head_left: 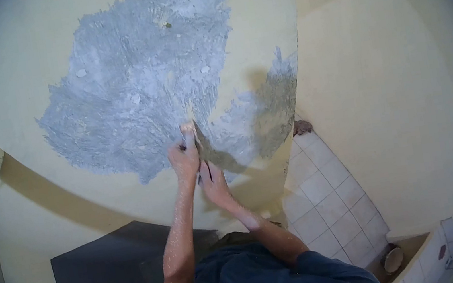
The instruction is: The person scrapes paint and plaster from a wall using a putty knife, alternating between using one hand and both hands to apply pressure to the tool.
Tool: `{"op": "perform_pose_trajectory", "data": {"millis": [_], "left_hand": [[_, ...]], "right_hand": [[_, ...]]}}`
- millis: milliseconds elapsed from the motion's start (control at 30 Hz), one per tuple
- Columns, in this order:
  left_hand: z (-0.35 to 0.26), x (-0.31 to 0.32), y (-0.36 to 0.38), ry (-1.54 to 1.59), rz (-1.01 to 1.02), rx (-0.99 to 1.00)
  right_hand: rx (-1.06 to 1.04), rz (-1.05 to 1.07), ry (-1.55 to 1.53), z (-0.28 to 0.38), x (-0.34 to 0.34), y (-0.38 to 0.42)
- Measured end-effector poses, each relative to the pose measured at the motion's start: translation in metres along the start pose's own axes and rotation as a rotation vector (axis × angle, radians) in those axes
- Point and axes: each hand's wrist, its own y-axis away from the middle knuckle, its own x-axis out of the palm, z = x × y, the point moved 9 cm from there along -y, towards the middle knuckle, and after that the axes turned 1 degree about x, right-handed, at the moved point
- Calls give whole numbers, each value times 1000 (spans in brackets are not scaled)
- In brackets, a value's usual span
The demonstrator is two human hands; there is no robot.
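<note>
Both of my hands are closed on a slim hand tool with dark parts, seemingly a scraper (199, 178), held against the wall in front of me. Higher up is my left hand (184, 160), its thumb stretched along the tool. Just below and to the right, my right hand (216, 187) grips the lower end. Most of the tool is hidden by the fingers, and its blade cannot be made out. Around the hands, a large rough grey patch (137, 84) shows where the cream paint is off the wall (261, 15). Pale specks dust my forearms.
A dark flat panel (101, 280) stands at lower left. White floor tiles (332, 196) lie to the right, beside another cream wall (387, 90). A tiled basin (421, 247) at lower right holds a round bowl (394, 260). A brownish lump (302, 127) sits near the wall's corner.
</note>
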Motion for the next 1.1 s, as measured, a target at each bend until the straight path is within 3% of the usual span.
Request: {"op": "perform_pose_trajectory", "data": {"millis": [100,200,367,500,600,733,1000,1100], "left_hand": [[20,11,11,41,-72,15],[-4,14,-6,148,-37,-4],[44,30,24,180,-55,-135],[30,33,28,352,25,-239],[32,32,28,391,13,-199],[24,28,29,425,11,-234],[21,27,21,379,5,-192],[20,28,20,352,26,-250]], "right_hand": [[-7,-72,51,-15,-6,7],[-210,-41,122,37,-21,-12],[-64,29,180,-2,-29,-1],[-99,126,236,6,-29,-4],[241,292,32,-2,-21,1],[172,275,-124,4,-15,-4],[303,314,-209,6,-8,-10],[139,258,47,4,-12,-22]]}}
